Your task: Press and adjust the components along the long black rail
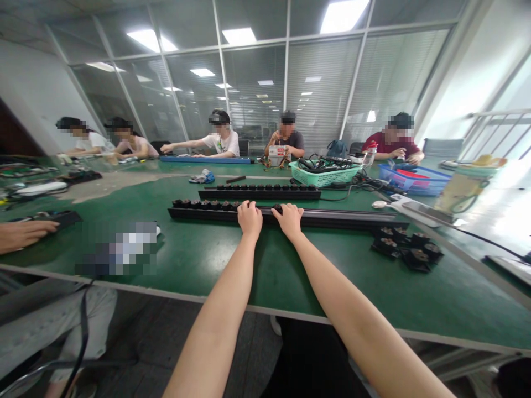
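A long black rail (340, 218) lies across the green table in front of me, with several black socket-like modules (205, 204) sitting in its left part. My left hand (250, 220) is closed over the rail just right of that row, its fingers curled across the top. A little further right, my right hand (290, 220) grips a small black module (276, 208) at the rail, between thumb and fingers. The right part of the rail shows a bare channel. Several loose black modules (417, 255) with metal parts lie by its right end.
Behind it lies a second black rail (259, 193) filled with modules. Further back stand a green basket (319, 178) of cables and a blue basket (440, 185). A co-worker's hand (27, 235) rests at the left. Several people sit across the table (199, 254).
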Demonstrator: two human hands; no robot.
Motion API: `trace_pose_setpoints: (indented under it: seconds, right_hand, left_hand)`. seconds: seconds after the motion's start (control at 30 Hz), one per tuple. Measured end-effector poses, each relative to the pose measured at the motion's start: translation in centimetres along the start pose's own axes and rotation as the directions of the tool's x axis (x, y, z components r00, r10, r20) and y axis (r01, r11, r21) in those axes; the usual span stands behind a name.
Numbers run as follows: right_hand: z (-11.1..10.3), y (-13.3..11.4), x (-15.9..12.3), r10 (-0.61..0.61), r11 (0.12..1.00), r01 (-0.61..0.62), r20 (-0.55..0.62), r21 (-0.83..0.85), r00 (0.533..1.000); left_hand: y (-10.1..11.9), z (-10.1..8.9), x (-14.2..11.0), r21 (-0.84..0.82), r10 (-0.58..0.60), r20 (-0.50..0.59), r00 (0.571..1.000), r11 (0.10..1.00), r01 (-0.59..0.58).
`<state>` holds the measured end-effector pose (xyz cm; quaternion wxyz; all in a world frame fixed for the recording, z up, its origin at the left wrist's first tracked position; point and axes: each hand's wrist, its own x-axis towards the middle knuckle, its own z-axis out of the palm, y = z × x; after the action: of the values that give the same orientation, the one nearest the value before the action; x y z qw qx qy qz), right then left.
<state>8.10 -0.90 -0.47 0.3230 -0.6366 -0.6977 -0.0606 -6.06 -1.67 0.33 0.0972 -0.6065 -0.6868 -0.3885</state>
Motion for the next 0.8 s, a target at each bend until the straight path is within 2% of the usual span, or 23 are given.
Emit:
trace_pose_setpoints:
  seconds: [0.8]
  right_hand:
    - [-0.18, -0.09, 0.17, 0.02, 1.0, -0.02, 0.017, 0.007, 1.0]
  left_hand:
    - [0.08, -0.27, 0.06, 0.011, 0.0, 0.022, 1.0, 1.0, 0.0]
